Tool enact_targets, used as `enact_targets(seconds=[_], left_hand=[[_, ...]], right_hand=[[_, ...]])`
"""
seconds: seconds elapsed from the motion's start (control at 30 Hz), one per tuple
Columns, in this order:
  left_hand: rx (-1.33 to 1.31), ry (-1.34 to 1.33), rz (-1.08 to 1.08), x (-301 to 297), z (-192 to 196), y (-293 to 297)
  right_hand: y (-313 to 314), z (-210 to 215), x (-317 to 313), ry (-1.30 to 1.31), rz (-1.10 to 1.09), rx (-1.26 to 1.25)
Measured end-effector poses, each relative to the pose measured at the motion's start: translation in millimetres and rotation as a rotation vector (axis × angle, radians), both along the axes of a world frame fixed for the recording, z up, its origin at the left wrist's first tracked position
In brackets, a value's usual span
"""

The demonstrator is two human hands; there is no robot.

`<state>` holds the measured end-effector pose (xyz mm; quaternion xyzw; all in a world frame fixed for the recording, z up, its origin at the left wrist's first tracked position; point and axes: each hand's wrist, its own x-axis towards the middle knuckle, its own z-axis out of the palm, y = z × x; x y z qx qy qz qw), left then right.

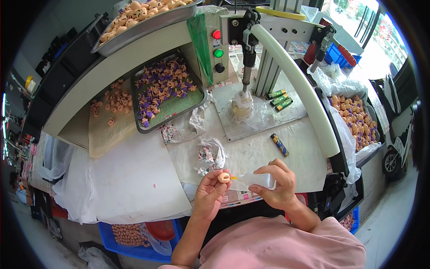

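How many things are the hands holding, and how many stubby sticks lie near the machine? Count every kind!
Squeeze bottle (right hand): 1
Round peach piece (left hand): 1
Green-and-black sticks: 3
Dark blue stick: 1
Total: 6

Your left forearm (pixel 190 240) slants up bare from the lower edge, its hand (pixel 209 197) closed in a thumb-and-fingertip pinch; your right forearm (pixel 303 217) angles up leftward; your right hand (pixel 281 186) grips, fingers curled above, thumb below.
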<state>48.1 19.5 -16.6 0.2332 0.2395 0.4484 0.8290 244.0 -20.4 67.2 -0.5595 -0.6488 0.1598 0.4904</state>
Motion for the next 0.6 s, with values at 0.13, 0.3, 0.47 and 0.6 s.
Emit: enact_targets(seconds=[0.13, 0.3, 0.47, 0.6], left_hand=[[-0.005, 0.014, -0.007, -0.8, -1.5, 0.6], [-0.005, 0.007, -0.006, -0.6, -3.4, 2.4], [-0.007, 0.001, -0.002, -0.6, -5.1, 2.2], [-0.011, -0.004, 0.005, -0.2, -5.3, 2.0]], right_hand=[[0.4, -1.1, -2.4, 0.018, 0.013, 0.003], [3.1, -3.5, -1.4, 0.011, 0.022, -0.003], [4.4, -2.1, -1.1, 0.000, 0.029, 0.006], [3.2, -2.3, 0.8, -0.002, 0.027, -0.002]])
